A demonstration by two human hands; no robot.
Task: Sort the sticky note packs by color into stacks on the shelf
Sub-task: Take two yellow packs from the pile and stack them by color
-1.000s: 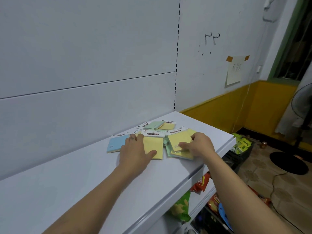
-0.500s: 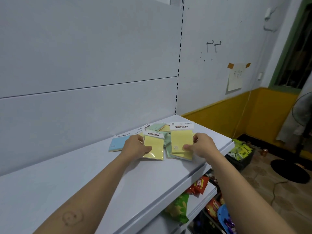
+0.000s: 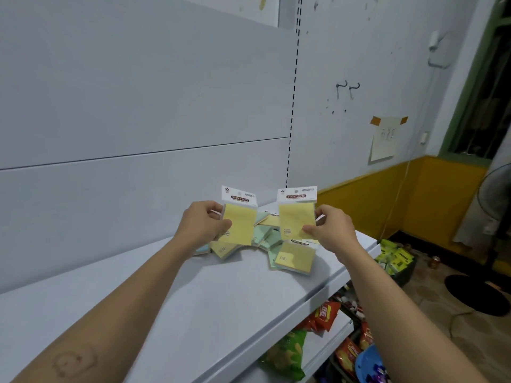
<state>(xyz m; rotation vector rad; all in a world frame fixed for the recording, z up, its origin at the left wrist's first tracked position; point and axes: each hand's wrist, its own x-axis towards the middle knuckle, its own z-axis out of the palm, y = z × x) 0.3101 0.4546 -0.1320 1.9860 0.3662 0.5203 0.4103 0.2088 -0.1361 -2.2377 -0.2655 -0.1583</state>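
Note:
My left hand (image 3: 200,225) holds one yellow sticky note pack (image 3: 239,223) upright above the white shelf (image 3: 171,305). My right hand (image 3: 333,232) holds a second yellow pack (image 3: 296,217) upright beside it, the two a little apart. Both packs have white header cards. Below them on the shelf lies a loose pile: another yellow pack (image 3: 298,257) on a green one at the right, green packs (image 3: 262,233) in the middle, a yellow pack (image 3: 221,250) and a blue pack (image 3: 203,248) mostly hidden behind my left hand.
A white back panel (image 3: 138,106) rises behind the shelf. Snack bags (image 3: 322,317) sit on lower shelves at the right. A crate of green packets (image 3: 395,255) and a fan base (image 3: 475,294) stand on the floor.
Both hands have lifted a yellow pack each off the pile and raised them upright; earlier the packs lay flat or just tilted on the shelf.

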